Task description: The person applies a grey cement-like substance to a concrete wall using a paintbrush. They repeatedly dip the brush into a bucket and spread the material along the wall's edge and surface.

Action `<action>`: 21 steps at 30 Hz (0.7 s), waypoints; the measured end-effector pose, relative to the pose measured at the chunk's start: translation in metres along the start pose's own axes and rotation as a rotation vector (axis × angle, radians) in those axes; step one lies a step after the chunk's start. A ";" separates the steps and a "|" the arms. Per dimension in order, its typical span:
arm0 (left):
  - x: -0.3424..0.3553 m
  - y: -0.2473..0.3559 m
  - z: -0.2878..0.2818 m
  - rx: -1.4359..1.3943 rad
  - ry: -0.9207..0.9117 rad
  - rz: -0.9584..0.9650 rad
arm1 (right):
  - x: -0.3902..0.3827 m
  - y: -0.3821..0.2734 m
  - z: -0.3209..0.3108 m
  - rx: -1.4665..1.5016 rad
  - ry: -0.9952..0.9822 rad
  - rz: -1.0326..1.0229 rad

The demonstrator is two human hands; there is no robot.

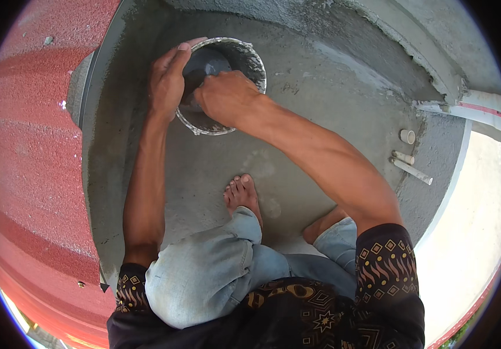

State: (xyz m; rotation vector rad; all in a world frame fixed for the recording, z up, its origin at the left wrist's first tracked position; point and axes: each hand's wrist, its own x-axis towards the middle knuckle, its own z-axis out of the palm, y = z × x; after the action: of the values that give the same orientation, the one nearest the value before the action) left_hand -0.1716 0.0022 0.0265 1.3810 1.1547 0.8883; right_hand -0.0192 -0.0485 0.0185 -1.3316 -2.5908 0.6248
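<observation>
A round bucket (249,56) smeared with grey cement stands on the concrete floor (297,116) in front of me. My left hand (168,81) grips its left rim, fingers curled over the edge. My right hand (224,96) reaches into the bucket with fingers closed; what it holds inside is hidden by the hand. Grey wet mix (201,61) shows inside the bucket. I squat barefoot, my left foot (242,195) flat on the floor just below the bucket.
Red corrugated roofing (29,145) runs along the left beyond a metal edge. A raised cement kerb (402,46) curves at the upper right. Short white pipe pieces (410,168) lie at the right, beside a white pipe (477,110).
</observation>
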 end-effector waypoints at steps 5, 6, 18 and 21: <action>0.008 -0.003 0.003 0.035 -0.045 0.028 | -0.009 -0.001 -0.018 -0.182 0.129 0.207; 0.011 -0.001 0.008 0.032 -0.025 0.005 | -0.008 0.000 -0.016 -0.199 0.200 0.279; 0.028 0.009 0.019 0.075 -0.055 -0.025 | -0.007 0.014 -0.002 -0.086 0.255 0.209; 0.032 0.006 0.018 0.131 -0.067 0.011 | -0.009 0.010 0.010 -0.102 0.154 0.066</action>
State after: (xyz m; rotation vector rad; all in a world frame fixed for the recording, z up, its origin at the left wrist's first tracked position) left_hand -0.1456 0.0283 0.0269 1.5128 1.1724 0.7796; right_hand -0.0099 -0.0530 0.0049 -1.4401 -2.4938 0.3877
